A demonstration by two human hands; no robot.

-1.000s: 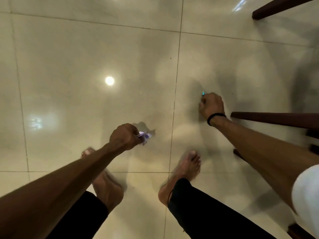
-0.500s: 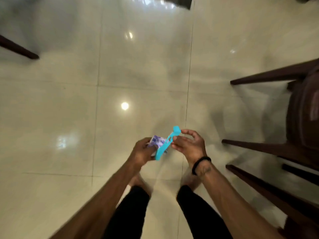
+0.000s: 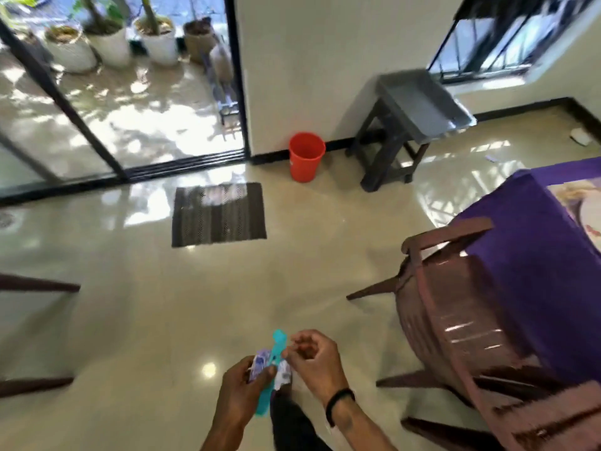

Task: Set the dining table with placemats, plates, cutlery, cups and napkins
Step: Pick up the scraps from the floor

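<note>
Low in the middle of the head view, my two hands meet over the floor. My left hand (image 3: pixel 242 387) grips a folded purple and white napkin (image 3: pixel 260 362). A turquoise plastic cutlery piece (image 3: pixel 274 353) runs upright between the hands, its lower end passing behind my left hand. My right hand (image 3: pixel 313 359), with a black wristband, has curled fingers that pinch the cutlery piece near its top. The dining table (image 3: pixel 533 255), under a purple cloth, is at the right. A placemat (image 3: pixel 567 193) with a plate (image 3: pixel 590 219) lies at its far right edge.
A brown plastic chair (image 3: pixel 455 320) stands between me and the table. A red bucket (image 3: pixel 306 156), a dark stool (image 3: pixel 383 151) with a grey tray, and a striped doormat (image 3: pixel 218 213) by the sliding glass door are ahead. Dark chair legs (image 3: pixel 35 284) reach in at left.
One second ago my hands were apart and low near the floor. They came together, the turquoise cutlery piece now against the napkin, and my view rose from the floor to the room.
</note>
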